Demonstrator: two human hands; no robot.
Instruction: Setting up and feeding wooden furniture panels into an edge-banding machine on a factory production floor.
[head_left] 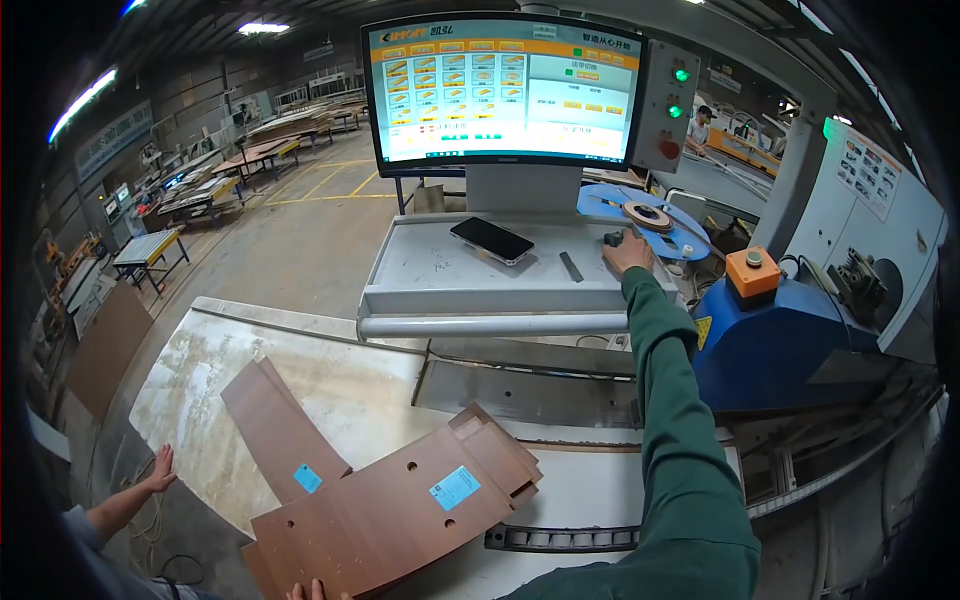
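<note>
My right hand (628,252), in a green sleeve, reaches out to the grey console shelf (430,275) under a large touchscreen monitor (505,90). Its fingers are closed on a small black device (613,238) at the shelf's right end. Only the fingertips of my left hand (318,591) show at the bottom edge, lying on the near edge of a stack of curved brown wooden panels (400,510) with blue labels. A black phone (491,240) and a thin grey bar (571,267) lie on the shelf to the left of my right hand.
The panels rest on a worn pale worktable (230,370). Another person's hand (160,468) touches its left edge. A blue machine housing (770,345) with an orange button box (752,271) stands at the right. A roll of edge tape (648,214) sits behind the shelf. A worker (700,128) stands far back.
</note>
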